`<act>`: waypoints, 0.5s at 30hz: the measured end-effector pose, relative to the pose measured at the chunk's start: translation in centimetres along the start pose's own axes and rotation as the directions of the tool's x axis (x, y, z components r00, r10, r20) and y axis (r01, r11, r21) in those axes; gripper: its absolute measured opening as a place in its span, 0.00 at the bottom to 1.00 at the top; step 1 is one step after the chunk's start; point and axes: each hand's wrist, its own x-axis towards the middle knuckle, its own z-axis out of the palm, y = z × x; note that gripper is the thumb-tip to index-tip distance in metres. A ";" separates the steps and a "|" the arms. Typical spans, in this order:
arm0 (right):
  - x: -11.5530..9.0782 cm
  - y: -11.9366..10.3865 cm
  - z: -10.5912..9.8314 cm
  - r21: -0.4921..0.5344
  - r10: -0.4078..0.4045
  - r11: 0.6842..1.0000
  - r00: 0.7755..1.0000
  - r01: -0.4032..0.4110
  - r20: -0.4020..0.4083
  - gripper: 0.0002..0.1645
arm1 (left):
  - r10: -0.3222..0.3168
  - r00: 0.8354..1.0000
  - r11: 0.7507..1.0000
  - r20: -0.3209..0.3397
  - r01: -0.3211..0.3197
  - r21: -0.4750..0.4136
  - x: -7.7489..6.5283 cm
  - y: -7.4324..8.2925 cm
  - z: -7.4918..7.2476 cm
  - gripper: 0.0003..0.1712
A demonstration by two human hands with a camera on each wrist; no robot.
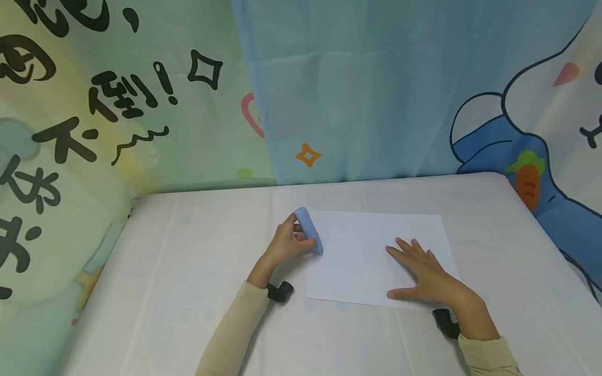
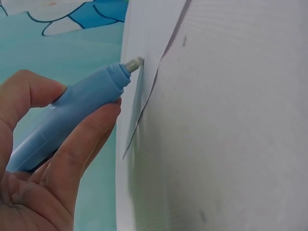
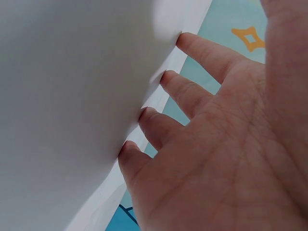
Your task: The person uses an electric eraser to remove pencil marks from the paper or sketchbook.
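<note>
My left hand (image 1: 286, 243) grips a light-blue electric eraser (image 1: 308, 231) over the left edge of a white sheet of paper (image 1: 352, 266). In the left wrist view, thumb and fingers hold the blue body (image 2: 79, 108) from opposite sides. Its short greyish tip (image 2: 134, 64) is right at the paper. My right hand (image 1: 428, 277) lies spread on the right part of the sheet. The right wrist view shows several fingertips (image 3: 147, 115) pressing on the paper, fingers apart, with nothing held.
A white cloth (image 1: 188, 292) covers the table under the sheet. Behind the table hangs a printed curtain (image 1: 367, 104), which also runs along the left side. Dark wrist cameras (image 1: 280, 292) sit on both wrists.
</note>
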 end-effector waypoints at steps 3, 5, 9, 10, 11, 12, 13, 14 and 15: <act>0.0 0.0 0.0 -0.006 0.003 1.000 1.000 -0.003 -0.002 0.59 | 0.004 1.000 1.000 -0.011 -0.004 -0.006 0.0 0.0 0.0 0.28; 0.0 0.0 0.1 -0.009 0.005 1.000 1.000 -0.005 -0.004 0.59 | 0.007 1.000 1.000 -0.016 -0.007 -0.005 0.0 0.0 0.0 0.28; 0.0 0.0 0.1 -0.008 0.004 1.000 1.000 -0.004 -0.004 0.59 | 0.017 0.999 1.000 -0.031 -0.017 -0.001 0.1 0.0 0.1 0.27; 0.0 0.0 0.1 -0.009 0.003 1.000 1.000 -0.003 -0.004 0.59 | 0.019 0.999 1.000 -0.035 -0.020 -0.001 0.1 0.0 0.1 0.26; 0.0 0.0 0.1 -0.009 0.002 1.000 1.000 -0.002 -0.004 0.59 | 0.022 0.999 1.000 -0.040 -0.022 -0.001 0.1 0.0 0.1 0.26; 0.0 0.0 0.1 -0.009 0.000 1.000 1.000 0.000 -0.004 0.59 | 0.025 0.999 1.000 -0.043 -0.025 -0.004 0.1 0.1 0.1 0.26; 0.0 0.0 0.0 -0.009 -0.001 1.000 1.000 0.001 -0.003 0.59 | 0.028 0.999 1.000 -0.046 -0.029 -0.005 0.1 0.1 0.1 0.26; 0.0 0.0 0.0 -0.010 -0.002 1.000 1.000 0.002 -0.003 0.59 | 0.032 0.998 0.999 -0.047 -0.032 -0.005 0.1 0.1 0.1 0.26; 0.0 0.0 0.0 -0.010 -0.002 1.000 1.000 0.002 -0.003 0.59 | 0.034 0.998 0.999 -0.049 -0.035 -0.006 0.1 0.0 0.1 0.26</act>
